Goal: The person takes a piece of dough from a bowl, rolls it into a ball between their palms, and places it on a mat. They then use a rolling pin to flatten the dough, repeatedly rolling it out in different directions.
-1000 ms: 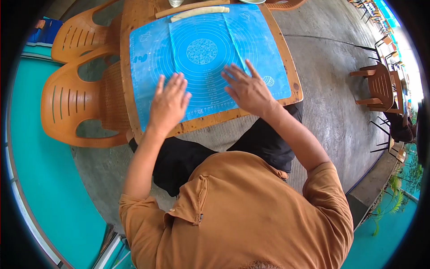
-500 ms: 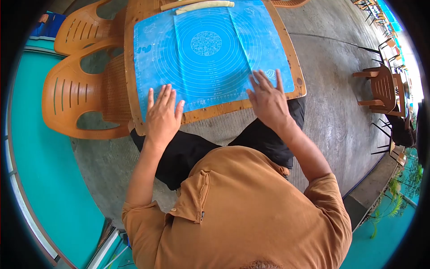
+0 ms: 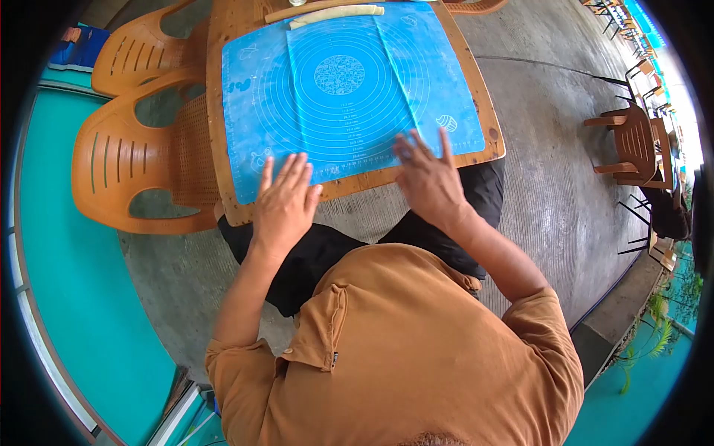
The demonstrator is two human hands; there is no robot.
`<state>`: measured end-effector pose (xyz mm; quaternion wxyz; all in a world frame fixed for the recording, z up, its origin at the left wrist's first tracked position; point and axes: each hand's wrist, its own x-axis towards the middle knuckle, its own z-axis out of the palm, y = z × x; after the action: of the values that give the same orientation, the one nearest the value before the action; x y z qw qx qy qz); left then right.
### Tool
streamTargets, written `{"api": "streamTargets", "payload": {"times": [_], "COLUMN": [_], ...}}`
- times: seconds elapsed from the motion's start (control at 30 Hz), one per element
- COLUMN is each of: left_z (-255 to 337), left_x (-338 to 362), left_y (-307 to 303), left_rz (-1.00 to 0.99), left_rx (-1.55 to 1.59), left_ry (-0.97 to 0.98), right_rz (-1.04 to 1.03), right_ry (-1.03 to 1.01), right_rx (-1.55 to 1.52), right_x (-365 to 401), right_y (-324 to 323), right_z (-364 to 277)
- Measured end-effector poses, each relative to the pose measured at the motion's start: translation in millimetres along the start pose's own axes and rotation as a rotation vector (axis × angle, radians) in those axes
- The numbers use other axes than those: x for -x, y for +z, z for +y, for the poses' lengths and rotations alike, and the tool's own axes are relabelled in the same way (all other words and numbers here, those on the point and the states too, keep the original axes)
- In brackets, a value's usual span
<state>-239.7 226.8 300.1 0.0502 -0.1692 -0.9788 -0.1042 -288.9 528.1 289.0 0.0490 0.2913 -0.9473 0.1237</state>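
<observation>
A blue pastry mat (image 3: 260, 111) printed with white circles and rulers lies over the table, two long creases running through it. My left hand (image 3: 282, 199) is at the mat's near left edge, fingers stretched out and nothing in its grasp. Over the near right edge is my right hand (image 3: 433, 182), fingers spread and slightly blurred, also holding nothing. Along the mat's far edge rests a long cream-coloured roll (image 3: 338, 14), with a thin brown wooden rod (image 3: 279, 15) beside it.
The wooden table (image 3: 487, 111) borders the mat. Orange plastic chairs (image 3: 119, 160) stand against its left side. A brown chair (image 3: 632, 145) is farther off to the right on the concrete floor (image 3: 543, 186). Part of a glass (image 3: 297, 2) shows at the top edge.
Both hands have moved inward and slightly back toward my body, the left one to the right and the right one to the left. The mat stays almost in place.
</observation>
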Motion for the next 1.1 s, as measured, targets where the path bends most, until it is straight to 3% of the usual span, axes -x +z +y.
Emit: {"api": "streamTargets", "payload": {"times": [0.07, 0.17, 0.23, 0.3, 0.37, 0.43, 0.5, 0.57, 0.6, 0.63, 0.73, 0.77, 0.87, 0.9, 1.0, 1.03, 1.1], "left_z": [-17, -14, 1, -3, -20, -27, -26, -17, -16, -16, -40, -45, -36, -34, -54, -59, -58], "left_x": [3, -14, -32, -32, -22, -18, -28, -42, -45, -48, -54, -55, -65, -69, -74, -76, -83], "left_y": [2, 8, 10, 17, 14, 13, 17, 19, 23, 25, 18, 17, 33, 34, 22, 19, 21], "left_rz": [0.002, 0.048, 0.133, 0.106, 0.003, -0.039, 0.056, 0.097, 0.060, 0.026, -0.047, -0.107, -0.028, -0.021, -0.007, -0.021, -0.046], "left_rx": [-0.102, -0.187, -0.072, -0.089, -0.114, -0.165, -0.243, -0.172, -0.136, -0.101, -0.210, -0.318, -0.186, -0.114, -0.212, -0.277, -0.318], "left_ry": [-0.061, -0.092, 0.066, 0.061, -0.047, -0.106, -0.098, -0.043, -0.046, -0.050, -0.186, -0.280, -0.171, -0.075, -0.187, -0.275, -0.276], "right_rz": [-0.049, 0.036, 0.034, 0.034, 0.038, 0.077, 0.109, 0.126, 0.100, 0.104, 0.123, 0.118, 0.181, 0.186, 0.170, 0.167, 0.209], "right_ry": [0.207, 0.063, -0.038, -0.105, -0.057, 0.188, 0.170, -0.065, -0.076, -0.076, 0.267, 0.263, 0.007, 0.005, 0.218, 0.221, 0.154], "right_rx": [0.152, -0.005, -0.013, -0.082, -0.047, 0.139, 0.139, 0.024, -0.012, -0.008, 0.124, 0.117, -0.020, -0.018, 0.148, 0.150, 0.154], "right_x": [-6, -26, -39, -48, -48, -48, -53, -63, -63, -63, -72, -73, -79, -81, -89, -91, -97], "right_y": [-7, 5, 18, 25, 21, 15, 20, 23, 28, 28, 16, 19, 31, 31, 25, 24, 20], "right_z": [10, 8, -2, -3, 16, 33, 33, 21, 20, 25, 49, 49, 45, 49, 71, 73, 73]}}
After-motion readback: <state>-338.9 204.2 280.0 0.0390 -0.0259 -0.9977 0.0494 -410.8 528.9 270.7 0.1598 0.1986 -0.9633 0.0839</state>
